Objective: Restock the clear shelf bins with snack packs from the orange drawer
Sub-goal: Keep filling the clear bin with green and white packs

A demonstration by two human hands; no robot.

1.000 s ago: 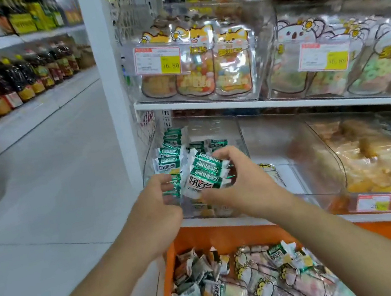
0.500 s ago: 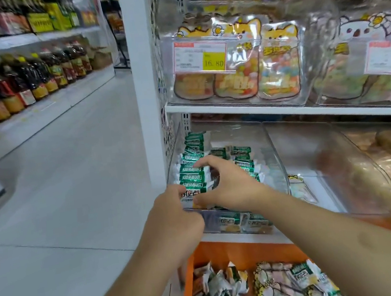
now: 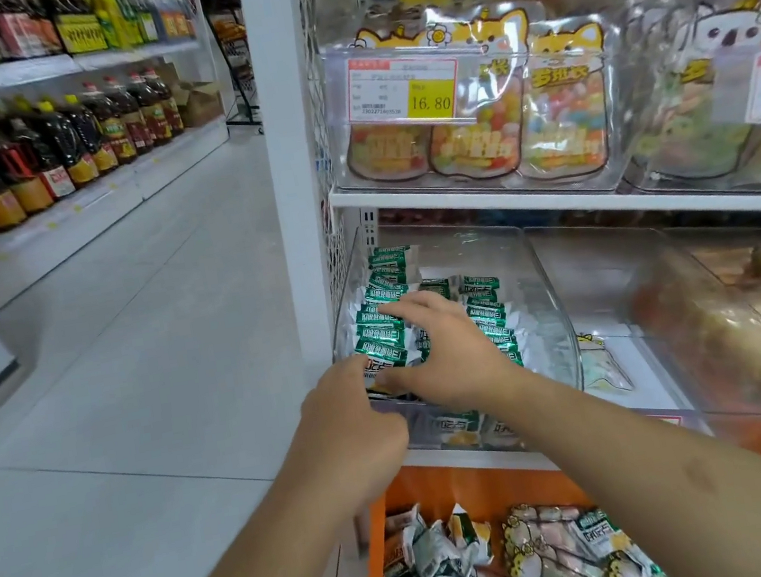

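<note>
The right hand [image 3: 448, 352] is now lying flat inside the clear bin [image 3: 556, 310], fingers spread and nearly straight, pressing down on the row of green snack packs [image 3: 385, 317]. A second ago this hand was holding a fanned bunch of those packs in the air in front of the bin; that bunch is no longer raised, and the packs are sitting in the bin's left-hand row. The left hand [image 3: 354, 417] is working at seven o'clock from the right hand, at the bin's front lip, fingertips meeting the nearest pack; whether it is pinching or merely steadying that pack cannot be told, as the fingers are curling out of sight.

Judgement: the carried bunch is being delivered, and the hands are squaring it against the stock already there. A second green row is standing at two o'clock from the right hand, and bare bin floor is showing beyond it, so the bin appears to have room for more.

At six o'clock, below the shelf [image 3: 449, 454], the orange drawer [image 3: 375, 553] is standing open with loose packs heaped inside, so supply appears to be remaining. At twelve o'clock, jar-shaped candy bags [image 3: 558, 130] are standing behind a price tag [image 3: 404, 90].
</note>
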